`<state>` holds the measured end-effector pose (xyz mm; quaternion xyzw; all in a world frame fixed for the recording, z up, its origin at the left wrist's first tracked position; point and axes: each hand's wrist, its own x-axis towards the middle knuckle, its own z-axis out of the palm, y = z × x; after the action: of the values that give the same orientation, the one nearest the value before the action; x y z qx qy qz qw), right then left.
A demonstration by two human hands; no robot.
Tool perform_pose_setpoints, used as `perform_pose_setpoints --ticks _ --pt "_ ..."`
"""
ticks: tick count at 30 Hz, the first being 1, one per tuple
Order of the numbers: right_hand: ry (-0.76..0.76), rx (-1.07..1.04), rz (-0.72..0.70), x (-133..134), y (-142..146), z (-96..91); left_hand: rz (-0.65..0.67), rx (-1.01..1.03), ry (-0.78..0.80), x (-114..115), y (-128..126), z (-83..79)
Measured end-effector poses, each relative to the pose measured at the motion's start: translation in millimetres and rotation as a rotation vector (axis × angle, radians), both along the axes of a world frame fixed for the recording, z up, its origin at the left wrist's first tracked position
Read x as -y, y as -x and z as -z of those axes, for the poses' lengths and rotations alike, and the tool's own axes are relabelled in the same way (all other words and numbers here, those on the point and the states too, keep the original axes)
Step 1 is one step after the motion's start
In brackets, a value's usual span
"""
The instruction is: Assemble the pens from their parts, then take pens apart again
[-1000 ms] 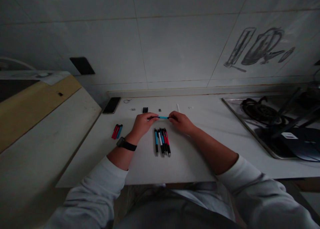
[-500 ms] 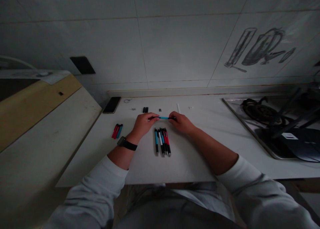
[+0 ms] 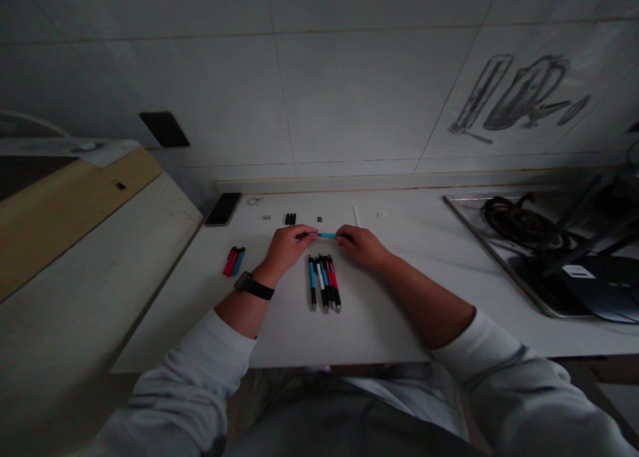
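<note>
A blue pen [image 3: 327, 235] lies level between my two hands, just above the countertop. My left hand [image 3: 290, 245] pinches its left end, and my right hand [image 3: 361, 244] is closed round its dark right end. The fingers cover both ends of the pen. Below my hands, several blue, white and red pens [image 3: 324, 283] with black grips lie side by side, tips toward me. To the left are a few red and blue pen barrels [image 3: 233, 261]. Behind my hands sit short black grips [image 3: 290, 219], a small dark piece [image 3: 319, 219] and a thin white strip [image 3: 356, 215].
A phone [image 3: 223, 209] lies at the back left of the white countertop [image 3: 379, 327], near a ring-shaped item [image 3: 255, 201]. Small silver pieces [image 3: 267, 217] and white pieces [image 3: 381, 215] lie along the back. A gas stove [image 3: 522, 277] with dark items takes up the right.
My right fingers have shifted very slightly left along the pen, covering more of its dark end. Otherwise both hands and the laid-out parts stay in place.
</note>
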<state>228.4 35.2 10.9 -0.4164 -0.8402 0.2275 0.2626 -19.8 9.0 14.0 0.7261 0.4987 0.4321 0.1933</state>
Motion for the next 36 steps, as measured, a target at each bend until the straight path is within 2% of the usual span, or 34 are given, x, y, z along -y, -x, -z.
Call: perform_pose_setpoints --ticks 4,7,13,21,28,36 --pt "0.015 -0.035 0.042 1 0 -1.0 -0.011 0.005 0.018 -1 1 0.8" --pt "0.025 -0.043 0.012 3 0 -3.3 -0.002 0.013 0.040 -2 2 1.1" --pt "-0.043 -0.037 0.059 1 -1 -4.6 -0.002 0.098 0.053 -5 5 1.2" --pt "-0.031 -0.097 0.183 -4 -5 -2.6 -0.081 0.299 0.125 -21 16 18.2" --pt "0.122 -0.215 0.201 -9 -5 4.4 -0.057 0.221 0.136 -20 14 19.2" --pt "0.058 -0.052 0.236 -5 -4 -0.7 -0.096 0.187 0.130 -20 16 19.8"
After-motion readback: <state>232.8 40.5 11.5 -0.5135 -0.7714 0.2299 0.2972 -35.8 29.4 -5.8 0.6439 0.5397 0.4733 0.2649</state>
